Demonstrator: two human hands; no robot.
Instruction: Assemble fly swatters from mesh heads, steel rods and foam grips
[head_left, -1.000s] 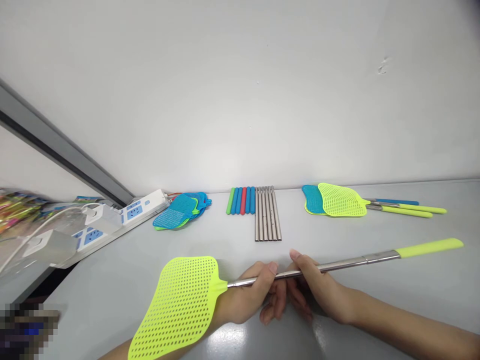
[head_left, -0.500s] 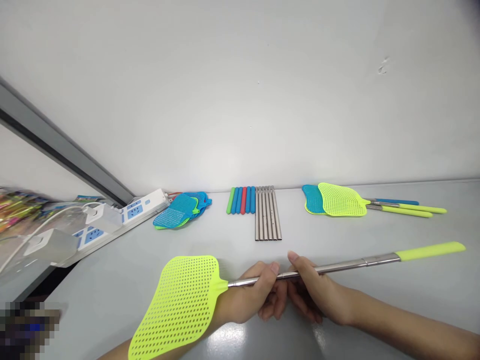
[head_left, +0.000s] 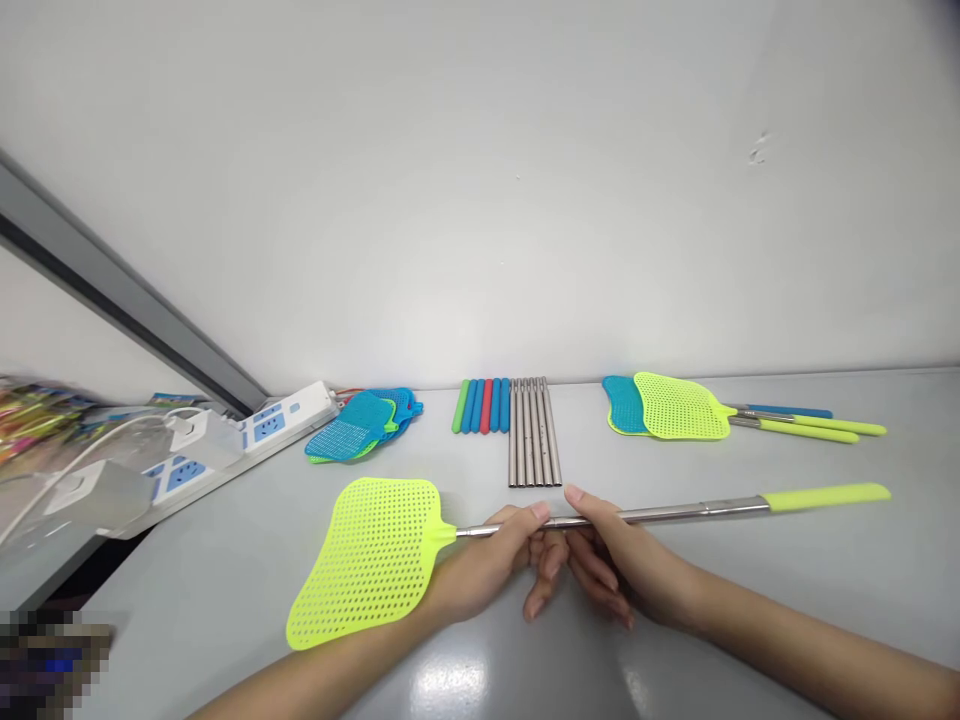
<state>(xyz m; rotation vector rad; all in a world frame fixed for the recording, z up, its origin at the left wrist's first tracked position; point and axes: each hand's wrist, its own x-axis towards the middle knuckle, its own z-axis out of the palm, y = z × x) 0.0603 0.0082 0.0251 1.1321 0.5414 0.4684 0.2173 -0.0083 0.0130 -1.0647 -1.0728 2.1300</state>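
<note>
A yellow-green fly swatter with a metal telescopic rod lies across both my hands above the table. Its perforated head is at the left, over my left forearm, and its yellow-green grip points right. My left hand pinches the rod near the head, thumb on top. Close beside it, my right hand holds the rod's middle, thumb along the top and fingers curled below. Beyond the hands lie several metal rods side by side, next to a row of green, blue and red grips.
Blue and green swatter heads are stacked at the back left, by a white power strip with plugged-in adapters. Assembled swatters lie at the back right. A wall rises behind the grey table.
Both hands have raised the swatter slightly away from me in view, and its grip end has shifted left. The rod lies more level. Both hands still hold it.
</note>
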